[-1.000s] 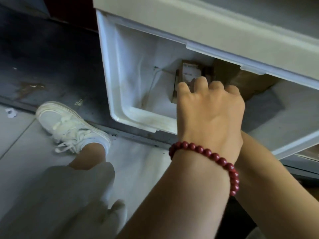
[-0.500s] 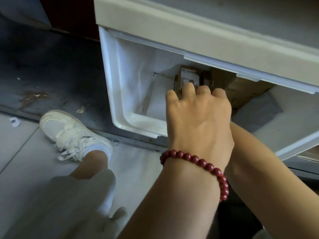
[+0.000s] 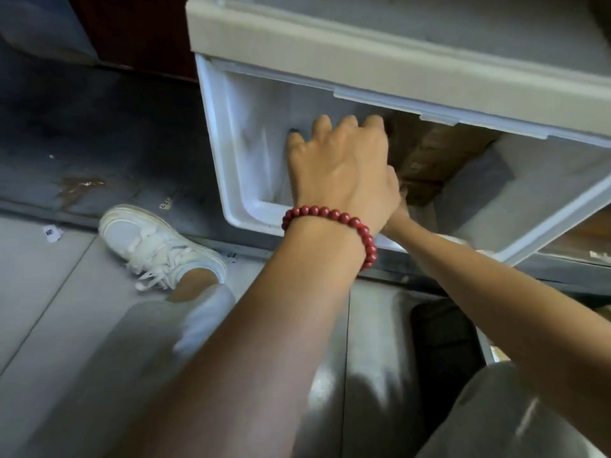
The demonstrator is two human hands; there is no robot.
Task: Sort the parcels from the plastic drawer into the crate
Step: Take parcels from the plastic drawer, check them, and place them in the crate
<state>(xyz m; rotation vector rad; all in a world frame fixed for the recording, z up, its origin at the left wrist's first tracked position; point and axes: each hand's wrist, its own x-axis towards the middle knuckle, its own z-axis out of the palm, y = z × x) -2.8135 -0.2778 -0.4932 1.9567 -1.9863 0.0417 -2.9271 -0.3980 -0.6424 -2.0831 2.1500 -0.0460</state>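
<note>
Reaching for parcels bound for the crate | drawer (image 3: 231,193) pulled out | left hand (image 3: 340,166) curled, hold hidden | right hand (image 3: 398,206) at the brown parcel (image 3: 429,160), grip unseen

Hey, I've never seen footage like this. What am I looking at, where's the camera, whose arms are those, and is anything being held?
There is no machine here: a person wears one camera on the head, looking down at their own arms. The left hand, with a red bead bracelet, reaches into an open white plastic drawer. The right hand reaches in beneath it, mostly hidden, beside a brown parcel. Fingertips are hidden, so I cannot tell whether either hand holds anything. The person's white shoe is on the floor.
</note>
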